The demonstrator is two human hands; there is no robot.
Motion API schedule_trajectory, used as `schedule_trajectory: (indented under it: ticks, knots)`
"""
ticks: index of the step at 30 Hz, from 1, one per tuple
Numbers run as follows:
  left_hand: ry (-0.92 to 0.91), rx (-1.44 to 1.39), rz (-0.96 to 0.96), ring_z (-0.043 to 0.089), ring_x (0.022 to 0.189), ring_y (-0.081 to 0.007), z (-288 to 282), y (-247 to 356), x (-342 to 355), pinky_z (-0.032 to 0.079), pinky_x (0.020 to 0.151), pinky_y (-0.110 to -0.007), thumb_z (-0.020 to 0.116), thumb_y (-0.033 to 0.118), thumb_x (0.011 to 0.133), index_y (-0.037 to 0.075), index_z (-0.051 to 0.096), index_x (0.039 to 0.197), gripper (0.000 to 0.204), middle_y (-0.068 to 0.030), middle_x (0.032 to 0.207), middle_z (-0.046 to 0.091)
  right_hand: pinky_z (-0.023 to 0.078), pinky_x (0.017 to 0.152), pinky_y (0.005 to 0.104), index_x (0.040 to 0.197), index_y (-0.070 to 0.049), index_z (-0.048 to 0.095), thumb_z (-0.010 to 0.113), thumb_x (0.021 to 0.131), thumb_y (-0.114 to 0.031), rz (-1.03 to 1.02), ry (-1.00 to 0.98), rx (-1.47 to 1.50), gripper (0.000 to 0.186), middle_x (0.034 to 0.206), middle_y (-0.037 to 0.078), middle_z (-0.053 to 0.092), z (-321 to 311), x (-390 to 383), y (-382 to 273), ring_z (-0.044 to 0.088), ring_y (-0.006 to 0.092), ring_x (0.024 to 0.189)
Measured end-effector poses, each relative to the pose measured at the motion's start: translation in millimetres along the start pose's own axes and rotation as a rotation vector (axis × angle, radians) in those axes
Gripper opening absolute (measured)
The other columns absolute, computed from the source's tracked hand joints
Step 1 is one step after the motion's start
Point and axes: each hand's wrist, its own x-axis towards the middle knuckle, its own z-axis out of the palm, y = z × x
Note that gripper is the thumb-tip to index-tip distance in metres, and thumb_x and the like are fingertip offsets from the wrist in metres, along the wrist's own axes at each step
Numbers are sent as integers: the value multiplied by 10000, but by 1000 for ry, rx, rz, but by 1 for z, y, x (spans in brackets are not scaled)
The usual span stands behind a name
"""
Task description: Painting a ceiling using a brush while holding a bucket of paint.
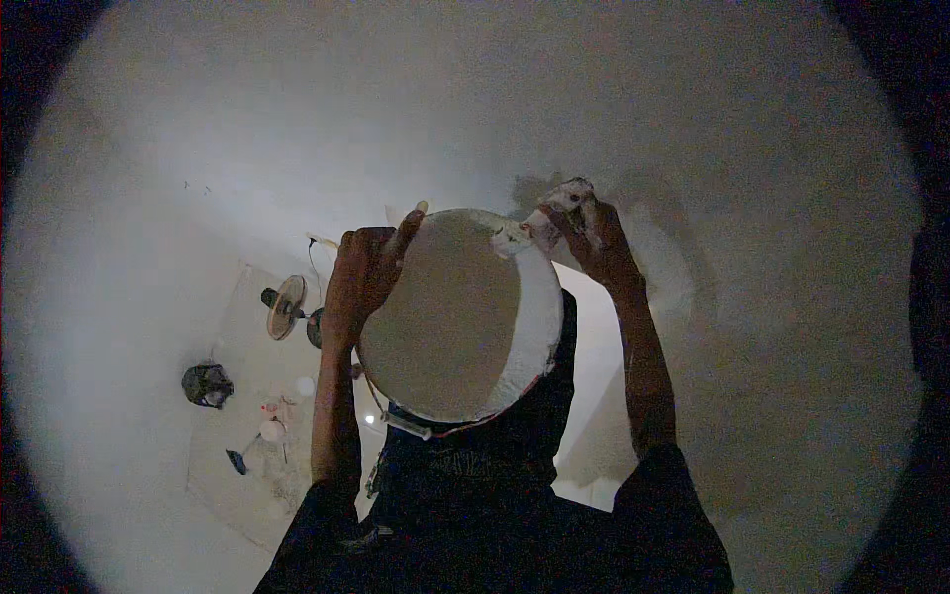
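A round bucket (440, 317) hangs before my chest, its mouth facing up. Inside are a pale wall and a grey-brown surface, perhaps liquid. My left hand (368, 272) grips the left rim, with one digit stretched along the edge. At the far right, my right hand (602, 247) is closed on a whitish, smeared lump (572, 198) with dark spots, possibly a rag or brush; its kind is unclear. The lump is just beyond the rim, near a whitish clot (510, 238) stuck there. A wire handle with a pale grip (406, 426) droops at the near side.
A standing fan (287, 307) is below on the left, beside a pale sheet (223, 470) with small scattered things on it. A dark bundle (207, 385) lies farther left. Grey surface fills the far side, with darker patches near my right hand.
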Motion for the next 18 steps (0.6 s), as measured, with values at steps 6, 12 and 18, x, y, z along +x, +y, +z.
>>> schedule_trajectory:
  ticks: [6, 12, 18]
  knots:
    - [56, 209, 220, 570, 535, -267, -9, 4, 4, 461, 505, -386, 544, -52, 677, 109, 376, 1326, 689, -128, 629, 570, 484, 746, 350, 1067, -52, 593, 533, 886, -240, 216, 3, 179, 268, 962, 171, 618, -19, 7, -10, 626, 275, 831]
    - [177, 374, 321, 523, 479, -252, -1, -4, 6, 436, 466, -374, 537, -60, 705, 105, 365, 1331, 670, -118, 576, 515, 489, 708, 348, 1094, -58, 542, 498, 901, -261, 40, 37, -90, 283, 914, 131, 611, -32, 14, -6, 628, 267, 794]
    - [112, 221, 244, 452, 438, -235, -7, 3, 5, 410, 434, -362, 489, -63, 782, 138, 365, 1337, 604, -133, 569, 500, 504, 684, 334, 1028, -50, 597, 560, 866, -219, -20, 218, -57, 237, 921, 130, 628, -51, 7, -20, 638, 229, 752]
